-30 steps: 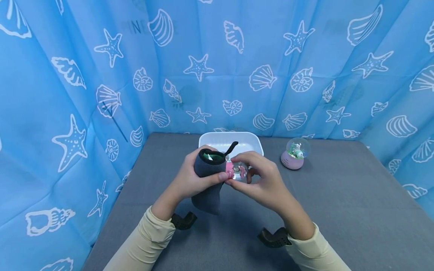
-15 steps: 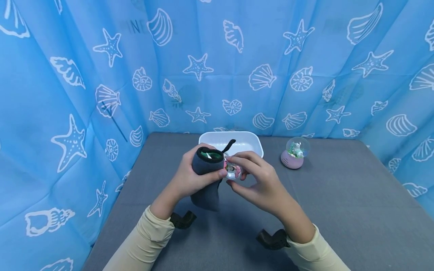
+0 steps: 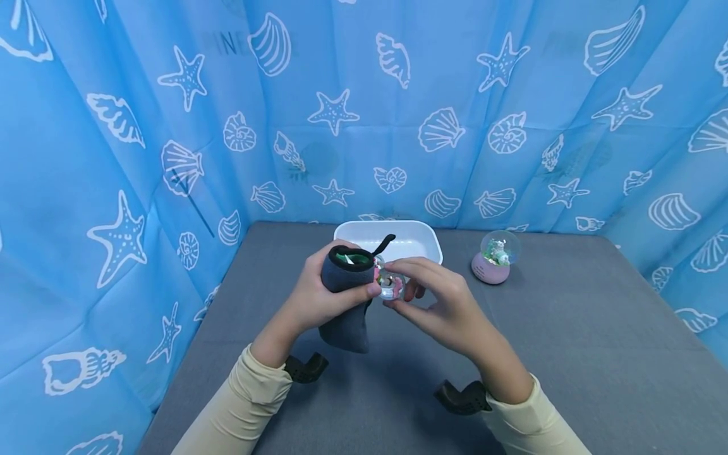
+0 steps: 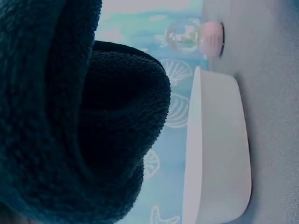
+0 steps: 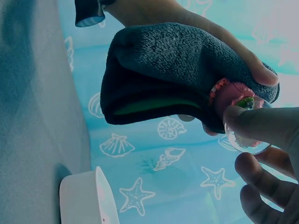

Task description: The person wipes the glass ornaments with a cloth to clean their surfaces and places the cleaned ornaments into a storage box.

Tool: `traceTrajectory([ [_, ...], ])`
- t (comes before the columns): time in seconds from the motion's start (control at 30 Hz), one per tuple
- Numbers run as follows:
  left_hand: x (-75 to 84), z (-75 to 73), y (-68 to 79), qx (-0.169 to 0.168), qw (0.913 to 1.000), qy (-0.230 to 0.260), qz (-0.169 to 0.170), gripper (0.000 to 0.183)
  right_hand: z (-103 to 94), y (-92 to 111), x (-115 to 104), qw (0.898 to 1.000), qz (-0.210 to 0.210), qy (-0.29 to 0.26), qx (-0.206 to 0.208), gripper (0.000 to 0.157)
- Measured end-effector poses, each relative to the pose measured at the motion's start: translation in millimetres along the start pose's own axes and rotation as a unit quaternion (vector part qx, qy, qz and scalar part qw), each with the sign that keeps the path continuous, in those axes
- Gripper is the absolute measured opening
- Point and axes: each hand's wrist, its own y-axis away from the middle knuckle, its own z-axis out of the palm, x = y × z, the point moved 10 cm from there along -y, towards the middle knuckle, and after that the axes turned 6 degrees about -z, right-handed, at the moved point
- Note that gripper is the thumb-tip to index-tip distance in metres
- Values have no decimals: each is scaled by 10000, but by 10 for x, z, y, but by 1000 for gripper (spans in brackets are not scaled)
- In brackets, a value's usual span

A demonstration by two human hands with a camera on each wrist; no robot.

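My left hand grips a folded dark grey fleecy cloth with black edging, a black loop and some green inside its fold. Against the cloth's right side sits a small snow globe with a clear dome and a pink base. The fingers and thumb of my right hand hold that dome. In the right wrist view the cloth wraps partly over the pink base, and the left thumb lies on the cloth close beside it. The cloth fills much of the left wrist view, hiding the globe there.
Behind the hands a white plastic tub stands at the back of the grey table. Right of it is a second snow globe with a lilac-pink base. A blue shell-patterned curtain borders the table at the back and sides.
The held globe has shifted slightly left into the cloth, its pink base less visible now. My right hand's fingers have moved a little left with it; the left hand barely moved.
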Motion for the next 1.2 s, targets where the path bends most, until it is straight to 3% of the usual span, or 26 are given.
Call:
traceTrajectory([
  [0.47,-25,14,12,-42,10000,-24,-41,47,10,37,121,9990,398,-155,-140,58],
  [0.97,15,38,4,-77,9999,-39,78,47,57,77,222,9956,762,-499,-199,42],
  [1.2,46,12,8,47,9996,-125,263,47,59,69,237,9947,834,-511,-302,51],
])
